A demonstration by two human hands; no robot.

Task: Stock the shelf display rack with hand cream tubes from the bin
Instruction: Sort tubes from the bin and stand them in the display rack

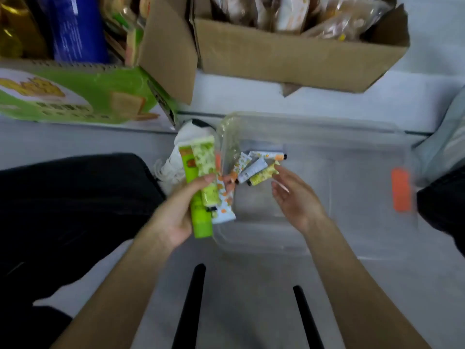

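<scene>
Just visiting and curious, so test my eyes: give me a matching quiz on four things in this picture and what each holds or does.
1 left hand
2 right hand
3 clear bin
4 cardboard box

A open, reaching over the bin
B grips a bunch of tubes
C packed with wrapped packets
D a few loose tubes inside

Pairs: 1-B, 2-A, 3-D, 4-C

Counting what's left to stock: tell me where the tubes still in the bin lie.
In the head view, the loose tubes lie in the far left corner of the clear bin, right at the fingertips of the right hand.
</scene>
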